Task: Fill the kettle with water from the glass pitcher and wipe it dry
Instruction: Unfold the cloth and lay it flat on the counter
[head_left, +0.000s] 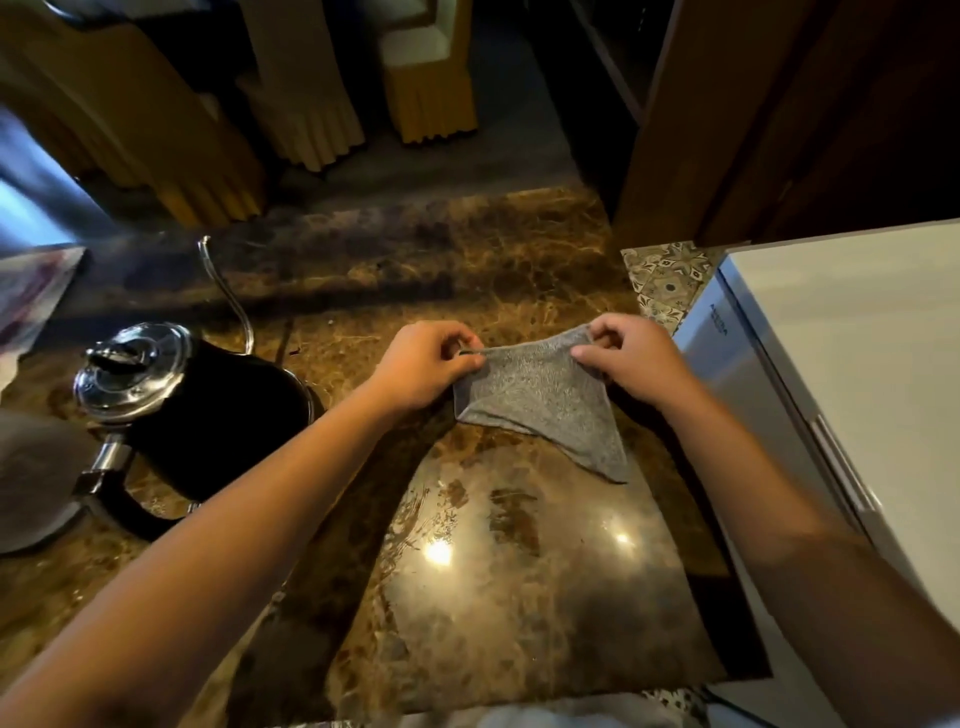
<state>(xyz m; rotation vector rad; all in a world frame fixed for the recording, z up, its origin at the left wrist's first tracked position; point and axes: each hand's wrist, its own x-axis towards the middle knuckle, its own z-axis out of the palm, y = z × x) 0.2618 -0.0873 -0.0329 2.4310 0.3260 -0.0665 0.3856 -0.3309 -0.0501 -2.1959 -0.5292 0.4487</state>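
On the brown marbled counter (519, 545), which fills most of the view, the black kettle (208, 415) stands at the left with its shiny steel lid (130, 369) shut and its thin gooseneck spout (228, 296) rising behind it. No glass pitcher can be seen, so the pouring looks finished, though the lid hides whether there is any water inside. What seems to be in hand is the drying step: a grey cloth (540, 410) hangs between both hands near the middle of the counter, well apart from the kettle, its lower corner drooping onto the stone. Nothing shows whether the wiping is yet to come or already over. The left hand (426, 364) pinches the cloth's upper left corner with curled fingers, and the right hand (628, 358) pinches the upper right corner likewise, drawing the top edge fairly taut.
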